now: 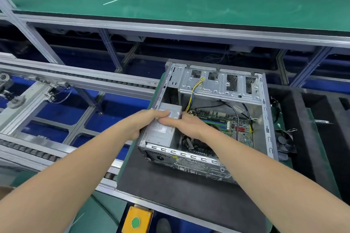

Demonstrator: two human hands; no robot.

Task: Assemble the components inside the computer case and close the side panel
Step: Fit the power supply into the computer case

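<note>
An open metal computer case [266,117] lies on its side on a dark foam mat [170,185]. Inside, a grey power supply [162,135] sits in the near-left corner and a green motherboard [236,128] covers the floor. Yellow and black wires [195,92] run from the power supply up to the drive cage [217,85]. My left hand [144,121] grips the power supply's left edge, fingers lying over its top. My right hand [187,125] holds the right side of the unit, thumb across its top and fingers down beside it.
A conveyor with aluminium rails [75,79] runs to the left. A green shelf [170,0] spans the back. Black foam trays [312,128] and a small fan [284,140] lie to the right of the case. A yellow box with a green button [136,221] sits at the near edge.
</note>
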